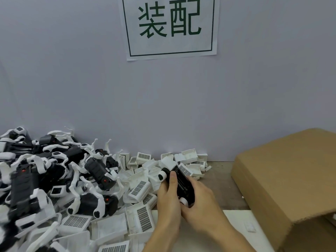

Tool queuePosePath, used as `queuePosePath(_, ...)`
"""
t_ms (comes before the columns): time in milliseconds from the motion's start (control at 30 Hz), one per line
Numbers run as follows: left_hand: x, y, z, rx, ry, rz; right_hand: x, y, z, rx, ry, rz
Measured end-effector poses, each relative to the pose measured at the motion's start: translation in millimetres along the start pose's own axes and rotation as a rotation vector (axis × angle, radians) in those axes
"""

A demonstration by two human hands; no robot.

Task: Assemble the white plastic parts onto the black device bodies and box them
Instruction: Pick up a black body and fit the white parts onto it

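You held one black device body (182, 182) between both hands above the counter (221, 180). Your left hand (168, 199) wrapped its near-left side, thumb lying along the top, a closed grip on the body. Your right hand (200, 200) curled round its right side and lower end, also gripping it. A white plastic part (168, 163) sat at the body's far end, beyond your fingers. The cardboard box (287, 182) stood to the right, apart from the body.
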State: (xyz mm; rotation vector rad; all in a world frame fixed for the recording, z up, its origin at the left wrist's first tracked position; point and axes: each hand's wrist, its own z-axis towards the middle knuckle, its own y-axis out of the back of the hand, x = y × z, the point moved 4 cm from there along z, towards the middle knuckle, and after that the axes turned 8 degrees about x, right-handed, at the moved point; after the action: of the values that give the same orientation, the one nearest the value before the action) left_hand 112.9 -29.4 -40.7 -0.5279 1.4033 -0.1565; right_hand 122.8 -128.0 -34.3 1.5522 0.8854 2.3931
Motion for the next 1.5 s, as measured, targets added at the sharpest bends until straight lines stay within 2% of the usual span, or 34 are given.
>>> queuePosePath(133, -3.9, -3.3, -1.6, 0.076, -0.055, 0.113, -2.4, 3.2, -1.2, -0.026, -0.032, 0.018)
queuePosePath(400, -10.8, -5.7, -3.7, 0.090, -0.124, 0.194, 6.1, 12.6, -0.7, -0.133, -0.016, -0.079)
queuePosePath(567, -5.8, -3.1, -4.1, 0.056, -0.162, 0.258, -2.2, 5.8, -1.2, -0.051, -0.068, -0.050)
queuePosePath(733, -6.6, -1.7, -1.0, 0.043, -0.221, 0.307, -2.7, 3.1, -0.7, 0.008, -0.034, -0.007)
queuePosePath(800, -7.6, -0.8, 0.3, 0.047, -0.256, 0.364, -4.0, 6.4, 0.2, -0.046, -0.043, -0.002)
queuePosePath(900, -6.6, -0.4, 0.3, 0.074, -0.306, 0.545, -6.5, 18.4, -2.2, -0.217, -0.044, 0.165)
queuePosePath(1000, -3.4, -4.2, -3.8, 0.183, -0.354, 0.780, -6.3, 17.4, -3.9, -0.177, 0.011, 0.355)
queuePosePath(1067, -1.4, -6.6, -6.3, 0.244, -0.396, 0.901, -7.1, 13.6, -3.6, -0.144, -0.018, 0.480)
queuePosePath(1167, -0.8, -10.0, -8.1, 0.300, -0.432, 1.025, -12.7, 18.7, 0.3, -0.284, -0.095, 0.543)
queuePosePath(1267, -2.4, -12.0, -9.1, 0.321, -0.447, 1.052, -15.8, 24.1, 3.8, -0.384, -0.122, 0.490)
queuePosePath(1500, -2.3, -10.6, -9.2, 0.311, -0.369, 1.008, -17.5, 29.4, 5.9, -0.496, -0.130, 0.452)
